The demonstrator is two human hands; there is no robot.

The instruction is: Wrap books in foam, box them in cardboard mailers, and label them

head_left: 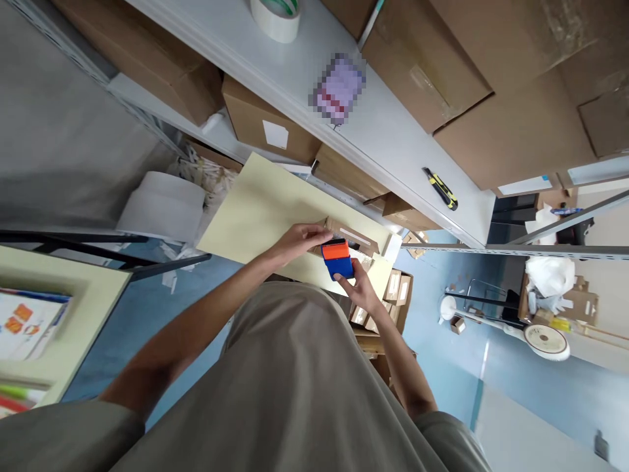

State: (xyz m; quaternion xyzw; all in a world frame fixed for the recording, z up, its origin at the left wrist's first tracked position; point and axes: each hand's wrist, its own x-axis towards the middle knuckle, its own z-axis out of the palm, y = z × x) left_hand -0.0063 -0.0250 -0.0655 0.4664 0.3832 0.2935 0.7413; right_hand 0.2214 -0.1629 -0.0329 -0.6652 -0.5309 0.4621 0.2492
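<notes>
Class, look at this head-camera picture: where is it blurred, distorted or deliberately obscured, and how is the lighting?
Head view: wide-angle lens bends the shelf edge and tilts the room; the printed box at far left is smeared by blur; a patch on the shelf is pixelated; lighting is soft and even, no harsh glare; both hands, left hand and right hand, and the orange-blue device are fairly sharp.

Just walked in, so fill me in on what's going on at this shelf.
A person stands at a white metal shelf, seen from their own head. Both hands meet over a pale yellow board: the right hand holds a small orange-and-blue device, and the left hand touches its top edge, beside a small brown carton. On the shelf lie a yellow-and-black utility knife and a roll of tape, among cardboard boxes.
</notes>
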